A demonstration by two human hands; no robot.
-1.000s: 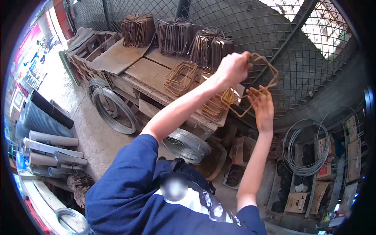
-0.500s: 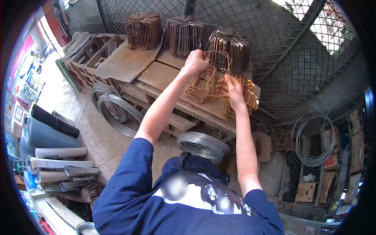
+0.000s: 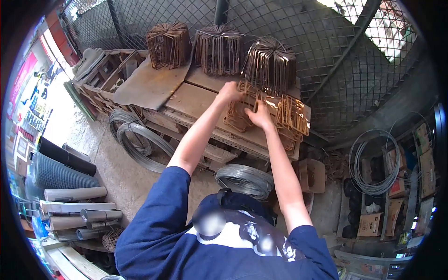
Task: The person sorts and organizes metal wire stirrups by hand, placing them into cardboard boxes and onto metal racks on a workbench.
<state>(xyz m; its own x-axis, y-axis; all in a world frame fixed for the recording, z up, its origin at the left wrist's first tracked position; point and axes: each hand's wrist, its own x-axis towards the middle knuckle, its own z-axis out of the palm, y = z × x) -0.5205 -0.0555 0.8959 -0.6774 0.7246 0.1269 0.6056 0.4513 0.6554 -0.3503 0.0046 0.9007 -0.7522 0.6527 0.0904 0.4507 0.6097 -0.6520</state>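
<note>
"At upper centre, how do the rusty rebar stirrups (image 3: pixel 237 119) lie?"

"On the bench (image 3: pixel 198 99), between both hands, long axis slanting upper right to lower left. The left hand (image 3: pixel 232 92) grips their upper-left edge."

"And the right hand (image 3: pixel 261 114)?"

"Against their right side; gripping, I can't tell."

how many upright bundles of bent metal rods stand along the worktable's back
3: a rust-brown bundle of bent metal rods at left, a grey-brown bundle in the middle, and a dark bundle with shiny edges at right. None seems hidden.
</note>
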